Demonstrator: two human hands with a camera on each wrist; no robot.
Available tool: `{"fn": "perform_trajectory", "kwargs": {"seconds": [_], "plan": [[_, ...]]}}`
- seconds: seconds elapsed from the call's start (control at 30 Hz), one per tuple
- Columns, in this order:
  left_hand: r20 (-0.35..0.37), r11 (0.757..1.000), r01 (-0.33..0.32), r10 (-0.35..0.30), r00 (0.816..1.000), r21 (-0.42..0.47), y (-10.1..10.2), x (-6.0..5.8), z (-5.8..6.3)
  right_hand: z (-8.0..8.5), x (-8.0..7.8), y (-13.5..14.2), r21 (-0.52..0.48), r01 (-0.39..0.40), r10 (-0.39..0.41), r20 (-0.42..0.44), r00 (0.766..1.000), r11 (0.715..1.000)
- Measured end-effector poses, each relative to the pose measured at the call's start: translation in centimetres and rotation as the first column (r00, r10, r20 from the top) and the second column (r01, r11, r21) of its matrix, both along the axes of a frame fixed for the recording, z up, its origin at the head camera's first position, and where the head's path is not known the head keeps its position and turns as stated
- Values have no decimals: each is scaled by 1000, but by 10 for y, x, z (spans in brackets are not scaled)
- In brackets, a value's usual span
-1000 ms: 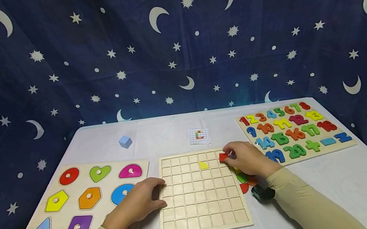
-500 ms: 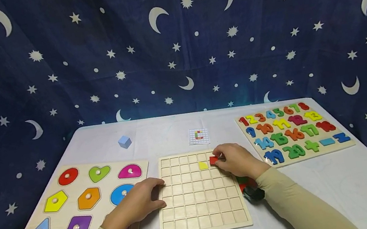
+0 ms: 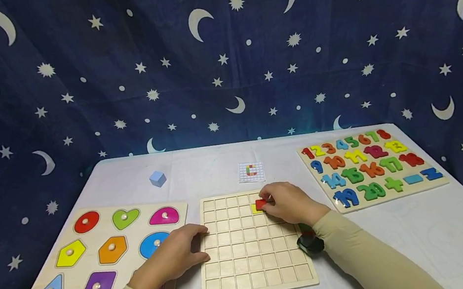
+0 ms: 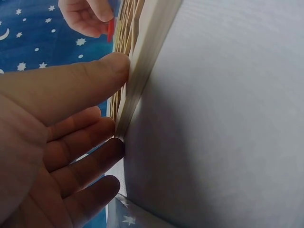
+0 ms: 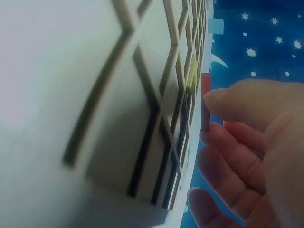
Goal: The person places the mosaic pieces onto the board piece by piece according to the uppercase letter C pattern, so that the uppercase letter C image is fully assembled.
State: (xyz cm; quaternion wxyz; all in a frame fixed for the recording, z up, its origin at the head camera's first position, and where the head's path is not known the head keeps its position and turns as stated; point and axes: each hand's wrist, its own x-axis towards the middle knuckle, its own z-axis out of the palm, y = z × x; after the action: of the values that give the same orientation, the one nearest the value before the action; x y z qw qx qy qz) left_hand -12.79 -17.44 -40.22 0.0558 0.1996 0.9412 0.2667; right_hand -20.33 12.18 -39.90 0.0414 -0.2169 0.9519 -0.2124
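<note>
A wooden grid board (image 3: 251,248) lies in the middle of the table. My right hand (image 3: 291,204) pinches a red square tile (image 3: 260,204) between thumb and fingers over the board's upper rows. In the right wrist view the red tile (image 5: 205,101) stands off the grid, held at its edge. A yellow tile (image 3: 256,211) sits in a grid cell, partly covered by the red one in the head view. Along the board's left edge my left hand (image 3: 175,256) rests with fingers extended; in the left wrist view its thumb (image 4: 114,66) touches the board's side.
A pattern card (image 3: 251,172) lies behind the board, with a blue cube (image 3: 158,178) to its left. A knobbed shape puzzle (image 3: 131,272) is at left, a number puzzle (image 3: 385,197) at right. More tiles are mostly hidden under my right wrist.
My right hand has carried the red tile leftward from the board's right edge to over the yellow tile. My left hand has stayed in place.
</note>
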Motion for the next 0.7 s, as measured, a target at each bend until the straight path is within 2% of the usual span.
{"fn": "perform_trajectory", "kwargs": {"seconds": [0.43, 0.7], "plan": [[-9, 1000, 13, -13, 1000, -6, 0, 0, 1, -1, 3, -16, 5, -70, 70, -42, 997, 998], [-12, 1000, 14, -14, 1000, -6, -1, 0, 1, -1, 2, -24, 6, -84, 84, -32, 996, 996]]}}
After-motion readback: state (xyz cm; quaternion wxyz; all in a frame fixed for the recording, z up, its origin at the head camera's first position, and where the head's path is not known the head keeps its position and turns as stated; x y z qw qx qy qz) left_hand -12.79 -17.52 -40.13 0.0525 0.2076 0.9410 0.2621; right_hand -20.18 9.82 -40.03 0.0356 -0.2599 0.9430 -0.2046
